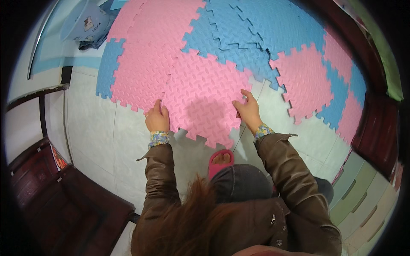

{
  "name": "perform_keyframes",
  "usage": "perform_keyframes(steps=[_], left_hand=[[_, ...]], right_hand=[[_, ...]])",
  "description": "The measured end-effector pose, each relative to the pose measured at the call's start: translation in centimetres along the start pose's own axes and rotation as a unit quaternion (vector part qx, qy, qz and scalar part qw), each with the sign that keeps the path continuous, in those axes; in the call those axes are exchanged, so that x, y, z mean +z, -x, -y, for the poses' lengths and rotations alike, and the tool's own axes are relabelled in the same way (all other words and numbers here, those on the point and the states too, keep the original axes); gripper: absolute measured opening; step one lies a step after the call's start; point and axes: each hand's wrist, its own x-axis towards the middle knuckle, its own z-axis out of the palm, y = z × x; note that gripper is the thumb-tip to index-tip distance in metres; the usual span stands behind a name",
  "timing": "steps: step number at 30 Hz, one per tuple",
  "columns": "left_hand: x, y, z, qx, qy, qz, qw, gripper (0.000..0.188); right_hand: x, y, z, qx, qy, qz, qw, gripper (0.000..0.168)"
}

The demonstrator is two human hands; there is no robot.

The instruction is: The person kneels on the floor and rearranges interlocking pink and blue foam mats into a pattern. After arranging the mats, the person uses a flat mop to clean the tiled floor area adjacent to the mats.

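Note:
A pink interlocking foam mat tile lies before me, tilted against its neighbours, its near toothed edge close to my slippered foot. My right hand grips this tile's right edge between thumb and fingers. At its left edge is my left hand, index finger extended by the seam with another pink foam tile; whether it pinches the edge I cannot tell. Blue foam tiles meet the far side, some overlapping. A separate-looking pink foam tile adjoins blue ones farther right.
Dark reddish wooden furniture stands at lower left, and more dark wood at right. A light blue bucket is at upper left. Pastel drawers are at lower right. My pink slipper rests on the tiled floor.

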Motion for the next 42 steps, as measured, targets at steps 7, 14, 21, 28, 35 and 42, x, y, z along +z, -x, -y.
perform_keyframes(steps=[7, 14, 21, 28, 35, 42], left_hand=[[3.0, 1.2, -2.3, -0.054, -0.081, 0.001, 0.995, 0.045], [3.8, 0.6, -1.6, -0.036, -0.065, 0.071, 0.995, 0.046], [2.6, 0.6, -2.7, -0.031, -0.106, 0.057, 0.992, 0.047], [3.4, -4.5, -12.8, 0.186, 0.03, -0.066, 0.98, 0.061], [9.1, -9.2, -15.0, 0.148, 0.015, -0.067, 0.987, 0.067], [10.3, -3.6, -18.4, 0.259, 0.049, -0.044, 0.964, 0.07]], right_hand=[[0.4, -1.6, -1.8, -0.033, 0.057, -0.019, 0.998, 0.049], [-0.2, -2.2, -2.0, -0.028, 0.084, -0.008, 0.996, 0.05], [-0.3, -2.2, -1.8, -0.083, 0.14, -0.026, 0.986, 0.05], [-1.5, -1.8, -3.1, -0.082, 0.294, 0.02, 0.952, 0.055], [-8.9, -2.5, -6.0, -0.206, 0.223, -0.154, 0.94, 0.051], [-20.6, -6.0, -10.5, 0.079, -0.11, -0.463, 0.876, 0.093]])
